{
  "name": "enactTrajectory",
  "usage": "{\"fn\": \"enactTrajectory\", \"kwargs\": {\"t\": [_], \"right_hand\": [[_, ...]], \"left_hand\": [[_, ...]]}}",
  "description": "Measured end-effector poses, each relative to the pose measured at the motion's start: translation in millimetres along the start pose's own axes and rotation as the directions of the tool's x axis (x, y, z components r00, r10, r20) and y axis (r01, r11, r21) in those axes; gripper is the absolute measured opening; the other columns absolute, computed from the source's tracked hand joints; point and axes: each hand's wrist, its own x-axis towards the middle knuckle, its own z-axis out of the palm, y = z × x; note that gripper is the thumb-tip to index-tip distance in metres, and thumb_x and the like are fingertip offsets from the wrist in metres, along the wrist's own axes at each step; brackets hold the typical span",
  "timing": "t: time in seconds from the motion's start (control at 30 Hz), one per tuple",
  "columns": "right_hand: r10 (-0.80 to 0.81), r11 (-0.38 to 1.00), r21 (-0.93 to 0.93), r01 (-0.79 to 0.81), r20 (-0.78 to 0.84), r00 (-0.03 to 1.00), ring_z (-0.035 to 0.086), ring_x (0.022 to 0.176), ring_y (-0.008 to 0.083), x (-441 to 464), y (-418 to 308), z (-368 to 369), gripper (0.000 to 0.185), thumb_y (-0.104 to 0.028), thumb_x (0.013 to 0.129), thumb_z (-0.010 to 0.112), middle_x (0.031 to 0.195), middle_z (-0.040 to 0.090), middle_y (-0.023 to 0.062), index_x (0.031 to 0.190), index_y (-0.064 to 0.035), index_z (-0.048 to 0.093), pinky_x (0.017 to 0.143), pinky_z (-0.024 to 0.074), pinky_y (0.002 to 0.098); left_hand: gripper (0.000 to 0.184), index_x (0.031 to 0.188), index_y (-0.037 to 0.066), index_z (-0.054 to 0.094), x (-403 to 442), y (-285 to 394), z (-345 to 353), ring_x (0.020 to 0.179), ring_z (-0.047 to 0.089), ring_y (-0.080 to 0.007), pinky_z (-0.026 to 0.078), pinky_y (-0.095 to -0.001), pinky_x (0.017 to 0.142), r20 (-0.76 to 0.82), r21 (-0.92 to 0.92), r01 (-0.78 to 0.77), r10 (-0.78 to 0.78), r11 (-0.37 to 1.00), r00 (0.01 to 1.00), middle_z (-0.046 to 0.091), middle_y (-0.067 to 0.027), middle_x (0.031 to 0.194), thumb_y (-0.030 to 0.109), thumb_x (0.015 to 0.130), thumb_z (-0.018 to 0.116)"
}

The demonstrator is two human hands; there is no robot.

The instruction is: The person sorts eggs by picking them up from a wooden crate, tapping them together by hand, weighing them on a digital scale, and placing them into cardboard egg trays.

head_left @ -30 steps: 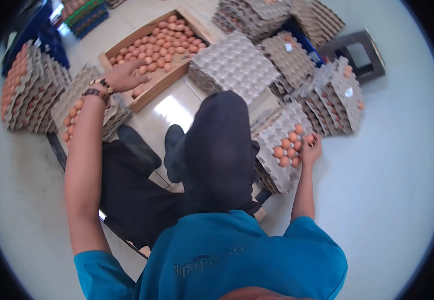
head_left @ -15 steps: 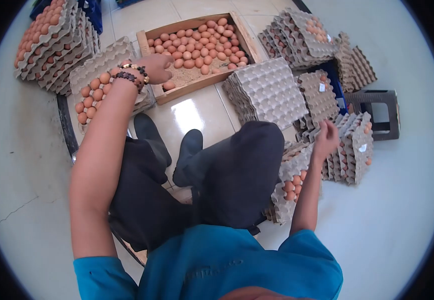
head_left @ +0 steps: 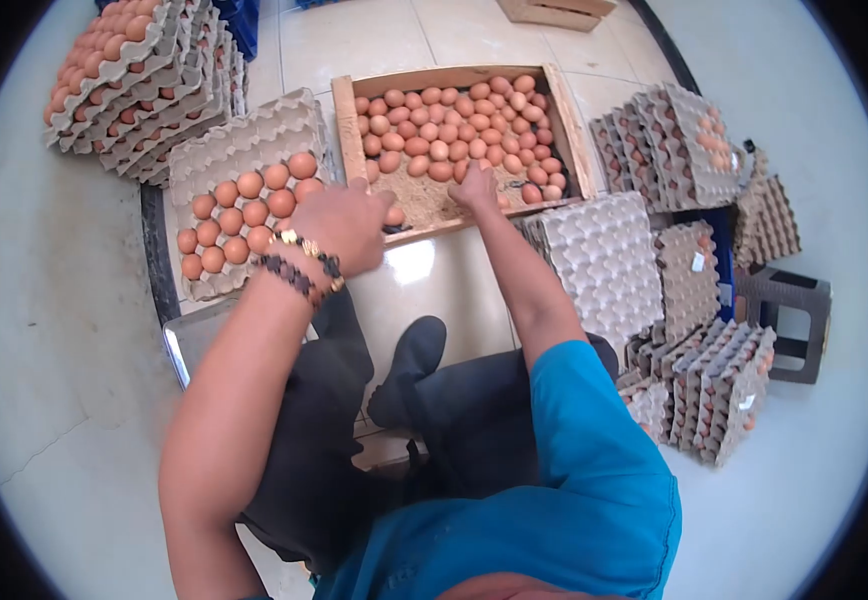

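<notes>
Brown eggs lie massed in a wooden box [head_left: 351, 130] with a sawdust-like bed [head_left: 419, 190]. My right hand [head_left: 477, 190] reaches over the box's front side, fingers closed around an egg [head_left: 461, 170] at the near edge of the mass. My left hand [head_left: 342, 228], wearing beaded bracelets, hovers between the box's front left corner and a grey egg tray [head_left: 194, 165]. Its fingers curl downward, mostly hidden by the back of the hand. One egg [head_left: 395, 215] shows just beside those fingers. Several eggs [head_left: 255, 213] sit in the tray's near cups.
Stacked filled trays [head_left: 154, 90] rise at the far left. Right of the box stand a pile of trays [head_left: 599, 255], another filled stack [head_left: 669, 145] and more stacks nearer me [head_left: 709, 385]. A dark plastic stool [head_left: 799, 320] is behind them. My boots [head_left: 419, 350] rest on the tiles.
My right hand has swung from the right-hand stacks into the box, onto an egg. My left hand has drawn back from over the box toward the tray. The view has shifted.
</notes>
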Motion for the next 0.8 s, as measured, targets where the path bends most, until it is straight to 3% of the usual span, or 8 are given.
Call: {"fn": "enactTrajectory", "kwargs": {"t": [0.07, 0.1, 0.2, 0.27, 0.4, 0.57, 0.73, 0.8], "right_hand": [[0.112, 0.993, 0.045, -0.109, -0.088, 0.99, 0.041, 0.132, 0.0394, -4, -20, 10, 0.078, -0.032, 0.07, 0.077, 0.14, 0.042, 0.0218, 0.137, -0.0096, 0.044, 0.105, 0.043, 0.0492], [0.173, 0.984, 0.037, -0.172, -0.022, 0.985, 0.033, 0.136, 0.0394, -7, -33, 6, 0.087, -0.04, 0.067, 0.081, 0.145, 0.037, 0.0192, 0.139, -0.0115, 0.04, 0.106, 0.0392, 0.0556], [0.271, 0.963, 0.031, -0.269, -0.142, 0.952, 0.04, 0.13, 0.0374, -7, -54, 8, 0.083, -0.045, 0.066, 0.081, 0.14, 0.042, 0.0167, 0.134, -0.0138, 0.046, 0.103, 0.038, 0.0566], [0.227, 0.962, -0.111, -0.25, -0.185, 0.956, 0.044, 0.123, 0.0348, 1, -57, 22, 0.074, -0.05, 0.068, 0.079, 0.132, 0.046, 0.015, 0.127, -0.0161, 0.052, 0.096, 0.0387, 0.0539], [0.172, 0.929, -0.283, -0.238, -0.239, 0.956, 0.047, 0.116, 0.0333, 4, -57, 35, 0.067, -0.055, 0.07, 0.076, 0.121, 0.05, 0.0163, 0.122, -0.0176, 0.057, 0.094, 0.0364, 0.0506], [0.041, 0.954, -0.286, -0.084, -0.152, 0.988, 0.045, 0.12, 0.0373, 7, -52, 39, 0.07, -0.053, 0.072, 0.072, 0.129, 0.044, 0.0199, 0.13, -0.0167, 0.055, 0.101, 0.0357, 0.0495], [-0.02, 0.942, -0.336, 0.015, -0.011, 1.0, 0.041, 0.128, 0.0406, -4, -61, 36, 0.074, -0.052, 0.074, 0.067, 0.135, 0.041, 0.0226, 0.137, -0.0155, 0.052, 0.107, 0.0351, 0.0479], [0.027, 0.978, -0.208, -0.016, 0.048, 0.999, 0.038, 0.131, 0.0414, -7, -63, 41, 0.076, -0.053, 0.076, 0.064, 0.14, 0.038, 0.0235, 0.14, -0.0148, 0.049, 0.109, 0.0333, 0.0505]], "left_hand": [[0.048, 0.13, 0.01, 0.055, -5, 2, 2, 0.097, 0.065, -0.0338, 0.054, -0.0433, 0.082, -0.036, 0.005, -0.034, 0.034, 0.999, 0.999, 0.061, -0.0165, 0.111, 0.017, 0.083, 0.063], [0.048, 0.13, 0.01, 0.055, -9, 6, -3, 0.096, 0.065, -0.0341, 0.054, -0.0431, 0.081, -0.042, 0.005, -0.039, 0.04, 0.999, 0.998, 0.061, -0.0164, 0.112, 0.018, 0.083, 0.063], [0.044, 0.125, 0.009, 0.055, -15, 5, -7, 0.099, 0.065, -0.0325, 0.054, -0.0419, 0.082, -0.071, 0.0, -0.048, 0.048, 0.999, 0.996, 0.061, -0.0159, 0.114, 0.022, 0.084, 0.067], [0.036, 0.114, 0.006, 0.058, -18, 8, -7, 0.105, 0.064, -0.029, 0.052, -0.0424, 0.084, -0.085, -0.004, -0.038, 0.037, 0.999, 0.996, 0.062, -0.0138, 0.113, 0.025, 0.085, 0.068], [0.039, 0.115, 0.005, 0.057, -22, 11, -1, 0.106, 0.063, -0.0281, 0.051, -0.0429, 0.084, -0.106, 0.023, -0.023, 0.026, 0.999, 0.994, 0.061, -0.0133, 0.114, 0.027, 0.085, 0.068], [0.051, 0.132, 0.008, 0.05, -19, 11, -9, 0.103, 0.064, -0.0342, 0.054, -0.0449, 0.084, 0.004, -0.007, -0.009, 0.009, 1.0, 1.0, 0.058, -0.016, 0.12, 0.028, 0.087, 0.064], [0.052, 0.133, 0.012, 0.047, -12, 14, 6, 0.102, 0.064, -0.0362, 0.054, -0.0449, 0.083, -0.028, -0.01, -0.078, 0.078, 0.997, 0.997, 0.059, -0.0169, 0.116, 0.028, 0.087, 0.064], [0.052, 0.134, 0.013, 0.047, -12, 14, 7, 0.101, 0.064, -0.0367, 0.054, -0.045, 0.084, -0.024, -0.01, -0.083, 0.083, 0.996, 0.996, 0.059, -0.0174, 0.114, 0.029, 0.087, 0.064]]}}
